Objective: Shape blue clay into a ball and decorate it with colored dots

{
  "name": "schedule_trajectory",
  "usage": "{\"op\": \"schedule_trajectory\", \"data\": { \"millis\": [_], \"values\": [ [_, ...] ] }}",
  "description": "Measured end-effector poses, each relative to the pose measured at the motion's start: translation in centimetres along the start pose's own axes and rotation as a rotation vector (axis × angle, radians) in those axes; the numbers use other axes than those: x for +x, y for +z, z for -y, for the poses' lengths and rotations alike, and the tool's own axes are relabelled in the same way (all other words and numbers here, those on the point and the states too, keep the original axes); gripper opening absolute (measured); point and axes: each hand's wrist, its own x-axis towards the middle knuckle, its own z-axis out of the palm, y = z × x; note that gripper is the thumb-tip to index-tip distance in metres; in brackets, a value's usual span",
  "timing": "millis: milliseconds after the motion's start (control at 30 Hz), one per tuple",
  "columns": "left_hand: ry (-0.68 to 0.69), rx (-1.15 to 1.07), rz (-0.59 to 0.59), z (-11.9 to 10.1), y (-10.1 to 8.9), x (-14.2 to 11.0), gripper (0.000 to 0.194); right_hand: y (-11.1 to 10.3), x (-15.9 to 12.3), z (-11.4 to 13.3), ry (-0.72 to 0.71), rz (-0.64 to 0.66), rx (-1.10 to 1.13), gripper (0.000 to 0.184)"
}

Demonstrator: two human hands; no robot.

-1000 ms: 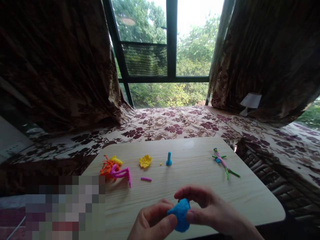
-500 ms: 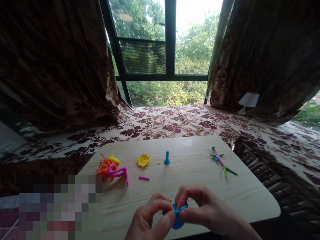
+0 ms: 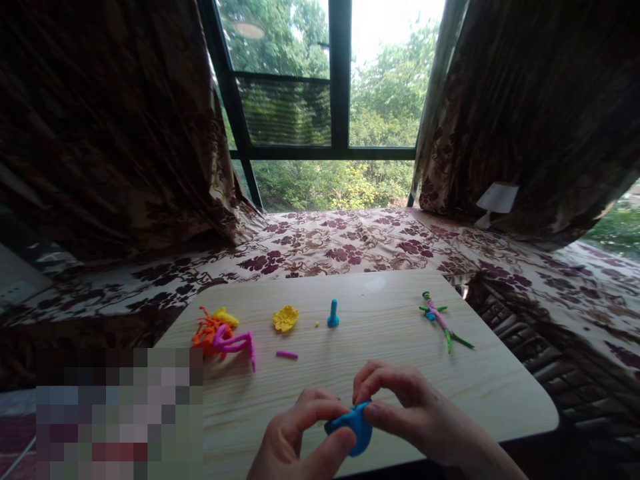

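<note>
Between both hands, over the near part of the table, is a piece of blue modelling clay (image 3: pixel 361 437), rounded at the bottom with a thin upper rim. My left hand (image 3: pixel 305 433) pinches its left side between thumb and fingers. On the upper right rim, my right hand (image 3: pixel 405 407) presses with thumb and fingertips. Beyond the hands stands a blue clay stem with a wider base (image 3: pixel 333 315). A tiny yellow bit (image 3: pixel 317 324) and a yellow textured clay disc (image 3: pixel 285 319) lie left of it. Nearer me is a short magenta clay stick (image 3: pixel 287 355).
At the table's left is a bundle of orange clay strands (image 3: pixel 207 333) with a yellow lump (image 3: pixel 226 316) and a magenta branching piece (image 3: pixel 237 343). A pink and green clay figure (image 3: pixel 440 321) lies to the right. The table (image 3: pixel 495 393) stands before a cloth-covered ledge (image 3: pixel 345 243).
The blue clay has tilted and turned in my fingers, showing more of its rounded side. My right fingers have shifted along the rim, and the left thumb has moved slightly.
</note>
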Motion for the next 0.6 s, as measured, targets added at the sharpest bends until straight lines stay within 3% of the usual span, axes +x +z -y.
{"op": "schedule_trajectory", "data": {
  "millis": [267,467,600],
  "values": [
    [0.037,-0.037,-0.077,0.2,0.1,0.0,0.009,0.1,0.0,-0.9,0.014,-0.001,0.125,0.02],
    [-0.006,-0.012,-0.02,0.2,0.4,-0.1,0.011,-0.3,0.0,-1.4,0.06,0.063,0.226,0.017],
    [-0.006,-0.129,-0.147,0.6,1.0,-0.1,0.005,-0.1,0.3,-1.7,0.117,0.055,0.346,0.02]
  ]
}}
